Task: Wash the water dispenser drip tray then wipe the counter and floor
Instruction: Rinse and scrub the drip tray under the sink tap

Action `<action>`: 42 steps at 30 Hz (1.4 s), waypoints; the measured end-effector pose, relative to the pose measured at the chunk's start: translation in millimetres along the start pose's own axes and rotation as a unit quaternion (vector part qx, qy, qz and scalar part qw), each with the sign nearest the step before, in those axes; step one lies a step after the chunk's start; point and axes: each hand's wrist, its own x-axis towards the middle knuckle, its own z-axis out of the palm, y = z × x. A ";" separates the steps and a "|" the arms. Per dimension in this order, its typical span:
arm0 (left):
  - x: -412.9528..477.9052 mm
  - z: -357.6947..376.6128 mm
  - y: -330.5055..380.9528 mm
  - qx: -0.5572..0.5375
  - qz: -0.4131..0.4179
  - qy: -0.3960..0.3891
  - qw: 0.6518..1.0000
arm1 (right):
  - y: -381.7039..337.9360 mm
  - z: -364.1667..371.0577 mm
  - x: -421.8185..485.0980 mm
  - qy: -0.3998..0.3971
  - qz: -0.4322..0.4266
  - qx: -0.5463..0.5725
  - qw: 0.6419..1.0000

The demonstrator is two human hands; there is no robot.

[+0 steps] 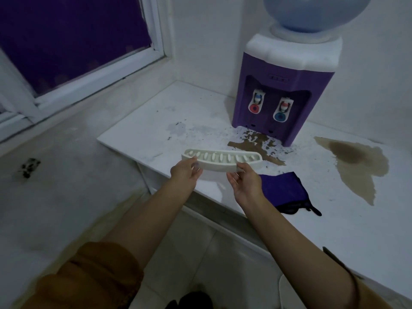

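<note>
A white curved drip tray [219,159] with slotted grille is held level above the front edge of the white counter [156,121]. My left hand [185,173] grips its left end and my right hand [244,182] grips its right end from below. The purple and white water dispenser [283,90] stands at the back of the counter with a blue bottle on top. Brown liquid [256,148] is pooled in front of its base, and a larger brown spill [356,161] spreads to the right. A purple cloth [283,188] lies on the counter beside my right hand.
A window with a white frame [93,85] is at the left above a sill. The floor [66,197] at the left shows yellowish stains and a small dark patch [29,167]. White cabinet fronts run below the counter.
</note>
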 end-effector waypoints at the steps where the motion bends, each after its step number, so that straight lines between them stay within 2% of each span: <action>1: -4.2 -3.2 -3.1 -0.007 0.006 0.004 1.000 | -0.2 -2.6 -3.2 -0.006 0.003 -0.011 1.000; 11: -67.9 -66.8 -23.8 -0.144 0.066 0.075 0.985 | 33.8 -12.7 -45.0 -0.080 0.068 -0.087 0.991; 17: -99.8 -130.3 -32.2 -0.173 0.103 0.118 0.972 | 81.0 -9.1 -84.8 -0.134 0.118 -0.135 0.975; 23: -129.9 -184.9 -38.3 -0.205 0.112 0.138 0.962 | 113.7 -8.0 -126.5 -0.167 0.126 -0.176 0.962; 30: -201.7 -274.9 -42.4 -0.221 0.138 0.134 0.956 | 178.3 -11.7 -217.8 -0.184 0.132 -0.203 0.953; 36: -255.6 -374.5 -50.1 -0.208 0.144 0.153 0.955 | 250.6 -28.8 -305.1 -0.175 0.188 -0.179 0.950; 42: -286.8 -422.0 -60.2 -0.232 0.140 0.150 0.951 | 278.0 -37.0 -352.6 -0.166 0.181 -0.192 0.950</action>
